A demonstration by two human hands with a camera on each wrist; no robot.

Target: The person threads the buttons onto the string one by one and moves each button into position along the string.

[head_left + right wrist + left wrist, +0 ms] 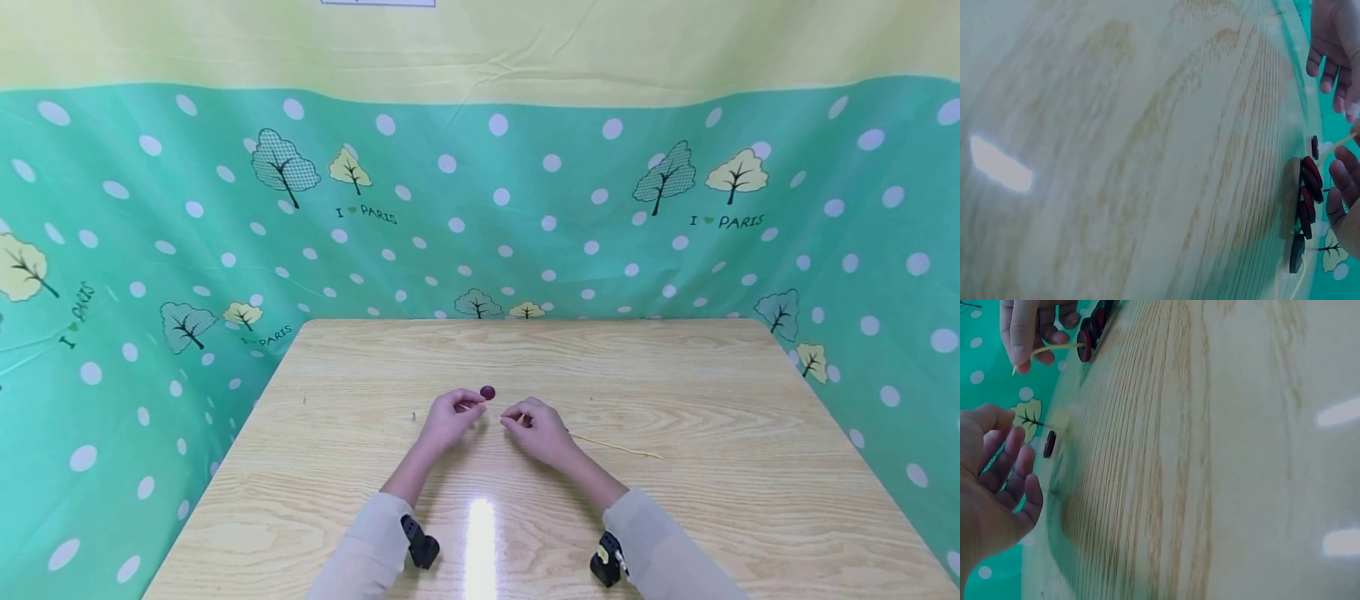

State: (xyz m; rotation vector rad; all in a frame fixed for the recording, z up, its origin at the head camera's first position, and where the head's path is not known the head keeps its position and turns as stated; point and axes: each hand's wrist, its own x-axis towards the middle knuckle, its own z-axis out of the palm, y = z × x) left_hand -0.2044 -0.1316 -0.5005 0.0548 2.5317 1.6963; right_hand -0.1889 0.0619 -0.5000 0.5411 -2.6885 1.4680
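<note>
My right hand (pixel 542 432) pinches a thin yellow string (pixel 1054 347) close to its end, the tip poking out past the thumb. Several dark red and black round discs, like buttons or flat beads (pixel 1312 185), sit in a row along that string beneath the right hand. The string's other end trails rightward over the table. Facing it across a small gap, my left hand (pixel 450 421) has loosely bent fingers, thumb and index close together; I see nothing held between them. A single dark red disc (pixel 487 392) lies on the table just beyond the left fingertips.
The wooden table (pixel 337 500) carries a tiny purplish speck (pixel 413 416) left of the hands. A green dotted cloth (pixel 525 208) hangs around its back and sides. Light glares off the tabletop between the forearms.
</note>
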